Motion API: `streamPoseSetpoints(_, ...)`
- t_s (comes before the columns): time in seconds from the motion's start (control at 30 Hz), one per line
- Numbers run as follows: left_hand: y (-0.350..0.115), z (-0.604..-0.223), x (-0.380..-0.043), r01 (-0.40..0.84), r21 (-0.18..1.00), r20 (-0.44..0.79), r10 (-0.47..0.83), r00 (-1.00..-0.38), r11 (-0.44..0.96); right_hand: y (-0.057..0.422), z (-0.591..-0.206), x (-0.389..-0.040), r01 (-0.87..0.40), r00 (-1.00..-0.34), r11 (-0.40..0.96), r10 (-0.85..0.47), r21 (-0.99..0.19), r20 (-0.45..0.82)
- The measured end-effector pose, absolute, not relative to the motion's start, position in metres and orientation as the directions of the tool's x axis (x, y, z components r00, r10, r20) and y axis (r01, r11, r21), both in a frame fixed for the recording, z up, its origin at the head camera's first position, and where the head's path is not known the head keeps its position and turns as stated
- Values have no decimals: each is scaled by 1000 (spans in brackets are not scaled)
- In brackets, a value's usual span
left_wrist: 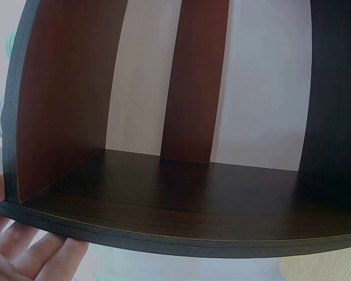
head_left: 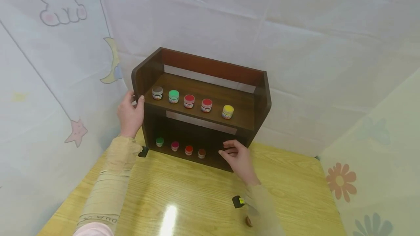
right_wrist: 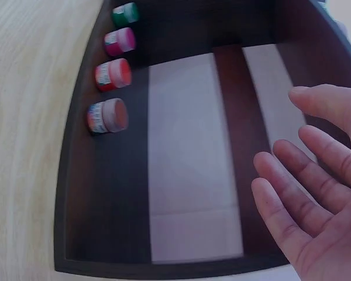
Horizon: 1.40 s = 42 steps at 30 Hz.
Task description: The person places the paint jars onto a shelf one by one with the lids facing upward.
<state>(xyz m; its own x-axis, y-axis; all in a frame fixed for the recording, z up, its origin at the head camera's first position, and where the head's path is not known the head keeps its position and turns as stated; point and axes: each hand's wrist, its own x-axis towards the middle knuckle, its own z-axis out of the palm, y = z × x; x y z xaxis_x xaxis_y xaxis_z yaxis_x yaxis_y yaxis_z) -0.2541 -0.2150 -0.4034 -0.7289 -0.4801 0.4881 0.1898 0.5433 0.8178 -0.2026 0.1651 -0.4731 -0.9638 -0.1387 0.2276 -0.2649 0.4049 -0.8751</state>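
A dark brown two-tier wooden shelf (head_left: 203, 119) stands against the back wall. My left hand (head_left: 130, 114) grips its left side panel (left_wrist: 64, 111), thumb at the upper board's edge and fingers on the outer face. My right hand (head_left: 239, 159) hovers before the right part of the lower tier, holding nothing; its fingers (right_wrist: 316, 175) are spread and slightly bent. On the upper tier stand small paint jars: brown (head_left: 157, 93), light green (head_left: 174, 97), two red (head_left: 189, 101) and yellow (head_left: 228, 111). The lower tier holds green (head_left: 159, 141), magenta (right_wrist: 120, 40), red (right_wrist: 113, 74) and brown (right_wrist: 107, 116) jars.
Below the shelf is a yellow wood-grain table (head_left: 190, 188). A small black object (head_left: 143, 152) lies by the shelf's left foot. Another black piece (head_left: 238, 201) with a yellow patch and a small brown object (head_left: 248, 221) lie near my right forearm. Printed cloth (head_left: 328, 65) hangs around.
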Motion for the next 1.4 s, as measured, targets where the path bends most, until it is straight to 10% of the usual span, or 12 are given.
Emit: streamPoseSetpoints(1.4, -216, -405, -255, 172, 826, 468, -485, -738, 536, 264, -435, -109, -272, -927, 509, 91, -817, 365)
